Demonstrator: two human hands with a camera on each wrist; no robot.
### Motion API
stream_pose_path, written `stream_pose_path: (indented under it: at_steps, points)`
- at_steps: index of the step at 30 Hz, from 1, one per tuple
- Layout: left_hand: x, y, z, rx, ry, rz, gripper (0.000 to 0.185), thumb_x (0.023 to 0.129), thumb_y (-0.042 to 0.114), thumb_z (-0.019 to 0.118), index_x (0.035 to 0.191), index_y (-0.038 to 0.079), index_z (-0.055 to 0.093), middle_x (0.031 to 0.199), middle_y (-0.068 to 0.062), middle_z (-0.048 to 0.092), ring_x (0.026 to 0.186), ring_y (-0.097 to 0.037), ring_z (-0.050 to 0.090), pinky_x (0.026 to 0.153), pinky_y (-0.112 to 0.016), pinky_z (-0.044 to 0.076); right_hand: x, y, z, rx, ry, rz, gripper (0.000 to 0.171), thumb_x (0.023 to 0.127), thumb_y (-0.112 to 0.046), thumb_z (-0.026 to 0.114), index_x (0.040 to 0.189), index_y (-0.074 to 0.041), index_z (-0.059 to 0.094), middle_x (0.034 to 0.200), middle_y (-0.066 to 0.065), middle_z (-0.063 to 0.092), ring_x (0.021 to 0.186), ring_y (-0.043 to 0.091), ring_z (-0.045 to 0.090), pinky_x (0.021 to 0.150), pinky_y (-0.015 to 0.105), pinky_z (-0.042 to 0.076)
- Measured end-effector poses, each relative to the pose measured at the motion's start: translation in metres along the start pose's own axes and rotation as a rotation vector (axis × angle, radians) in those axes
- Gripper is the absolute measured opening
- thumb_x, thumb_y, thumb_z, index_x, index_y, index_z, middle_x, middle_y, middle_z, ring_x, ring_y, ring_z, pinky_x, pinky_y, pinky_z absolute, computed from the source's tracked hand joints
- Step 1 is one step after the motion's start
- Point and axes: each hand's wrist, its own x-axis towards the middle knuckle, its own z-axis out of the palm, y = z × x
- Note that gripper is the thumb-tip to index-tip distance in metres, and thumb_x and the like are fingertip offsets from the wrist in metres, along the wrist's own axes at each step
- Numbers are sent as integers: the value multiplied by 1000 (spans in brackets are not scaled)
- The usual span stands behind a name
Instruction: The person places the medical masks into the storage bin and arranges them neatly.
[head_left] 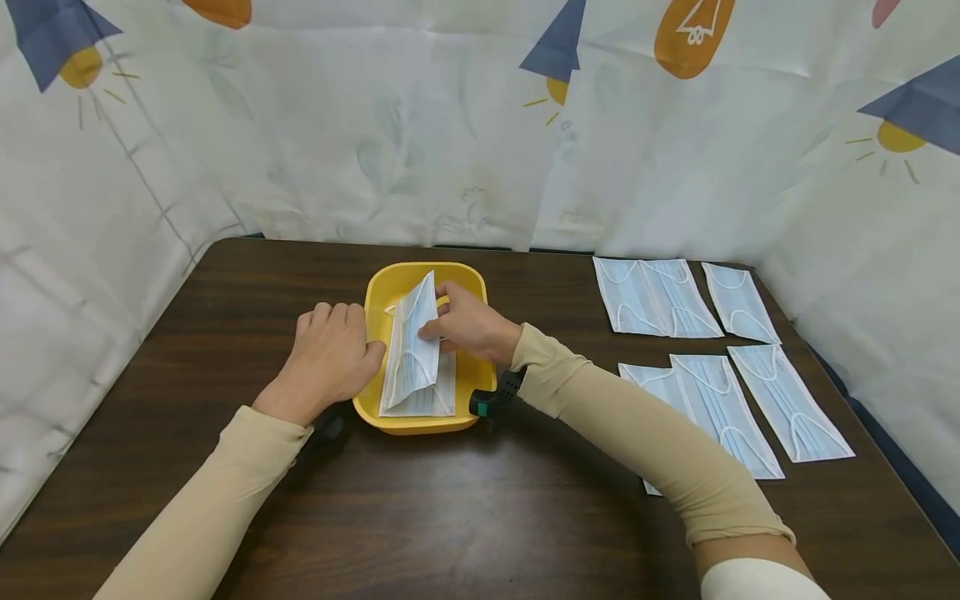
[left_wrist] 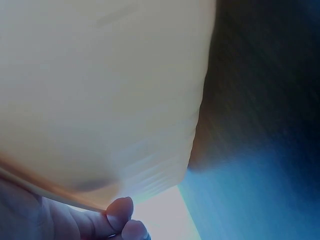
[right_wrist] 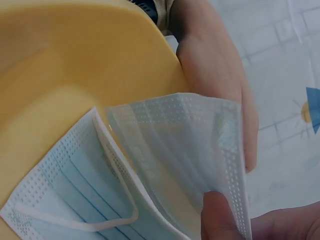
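Right hand: fingers pinch a face mask tilted over the yellow tray | left hand: fingers relaxed, resting against the tray's left rim | tray mid-tabletop | spare masks far right

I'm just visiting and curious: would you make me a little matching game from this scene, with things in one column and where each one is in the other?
Things:
1. left hand
2. right hand
3. yellow tray
4. loose masks

Places or states:
A. spread flat on the table's right side
B. pinching a mask over the tray
C. resting against the tray's left rim
D. mid-table, a mask lying inside

Pairs: 1-C, 2-B, 3-D, 4-A
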Motion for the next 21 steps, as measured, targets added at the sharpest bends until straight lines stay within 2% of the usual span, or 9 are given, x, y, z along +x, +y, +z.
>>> stream_pose_path:
  at_steps: [8,15,21]
  points:
    - [0,0,0,-5,7,7,33,97,27,44,98,-5,53,88,-16,52,89,-36,42,81,-50,36,0,-1,1,47,-35,39,55,99,-5,63,143,-10,31,131,17,58,109,27,68,101,44,58]
    - [-1,0,-1,3,20,14,33,97,26,45,97,-6,52,86,-17,52,88,-36,42,79,-50,36,-6,-4,-4,113,-79,62,51,105,-31,58,144,-10,34,135,13,58,118,28,65,95,41,61]
    - [-1,-1,0,3,27,17,32,97,26,45,95,-5,51,85,-16,50,86,-36,42,78,-50,36,-15,-7,-10,123,-87,64,64,105,-48,53,153,-11,32,143,17,54,122,31,66,90,39,62]
